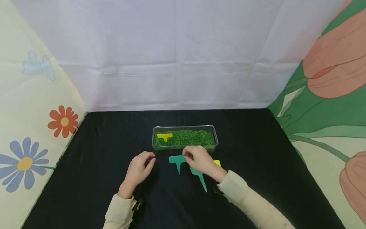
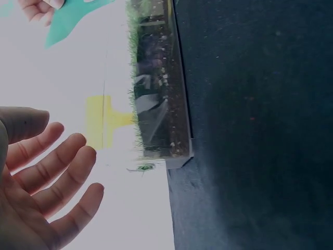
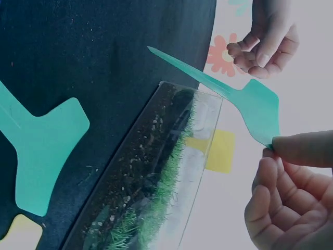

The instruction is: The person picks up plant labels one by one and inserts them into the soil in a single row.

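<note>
My right hand (image 1: 200, 160) pinches a green T-shaped plant label (image 1: 178, 159) by one end of its wide head, thumb against fingertips. The label's pointed stem hangs downward, just in front of a clear plastic planter (image 1: 213, 135). In the right wrist view, the pinched corner of the label (image 3: 260, 112) shows at my thumb tip. To the left, my left hand (image 1: 139, 168) holds nothing, its fingers loosely bent. A yellow plant label (image 1: 165, 136) stands upright in the planter's grass (image 1: 188, 136), near the left end.
A second green plant label (image 1: 201, 179) lies on the black cloth (image 1: 171, 203) below my right hand. A yellow label (image 1: 217, 162) lies beside it, partly hidden by my wrist. Soil with pale specks (image 3: 151, 140) shows through the planter wall. A white curtain (image 1: 177, 63) hangs behind.
</note>
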`<action>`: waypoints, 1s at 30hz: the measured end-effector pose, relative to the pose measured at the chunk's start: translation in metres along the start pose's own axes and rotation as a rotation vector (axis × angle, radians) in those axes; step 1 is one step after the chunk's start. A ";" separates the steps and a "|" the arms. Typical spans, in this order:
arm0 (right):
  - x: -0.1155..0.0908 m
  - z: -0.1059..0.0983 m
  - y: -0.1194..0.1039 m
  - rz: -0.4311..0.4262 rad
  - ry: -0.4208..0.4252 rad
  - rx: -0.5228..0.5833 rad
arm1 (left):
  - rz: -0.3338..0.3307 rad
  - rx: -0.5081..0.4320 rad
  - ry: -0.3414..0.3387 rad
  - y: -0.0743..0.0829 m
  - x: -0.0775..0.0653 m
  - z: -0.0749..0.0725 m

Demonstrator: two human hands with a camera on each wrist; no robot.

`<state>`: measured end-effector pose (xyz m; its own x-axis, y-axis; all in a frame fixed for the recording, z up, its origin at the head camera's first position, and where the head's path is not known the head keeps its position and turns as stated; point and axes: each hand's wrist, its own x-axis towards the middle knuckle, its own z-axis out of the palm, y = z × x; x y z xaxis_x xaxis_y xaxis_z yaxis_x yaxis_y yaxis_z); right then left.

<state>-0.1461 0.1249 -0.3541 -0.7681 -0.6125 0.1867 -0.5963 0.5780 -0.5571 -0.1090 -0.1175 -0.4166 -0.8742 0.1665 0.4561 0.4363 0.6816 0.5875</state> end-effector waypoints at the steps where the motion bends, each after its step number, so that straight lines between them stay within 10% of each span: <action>1: 0.000 0.000 0.000 -0.003 0.002 -0.006 | 0.002 -0.001 -0.004 0.001 0.001 0.000; 15: 0.002 0.002 -0.002 -0.045 0.025 -0.056 | 0.122 -0.005 -0.237 0.021 0.030 -0.004; 30: 0.003 0.001 -0.006 -0.084 0.051 -0.099 | 0.309 0.065 -0.317 0.038 0.049 0.003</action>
<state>-0.1443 0.1189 -0.3507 -0.7242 -0.6338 0.2717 -0.6769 0.5781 -0.4557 -0.1355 -0.0813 -0.3737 -0.7312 0.5727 0.3706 0.6821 0.6070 0.4078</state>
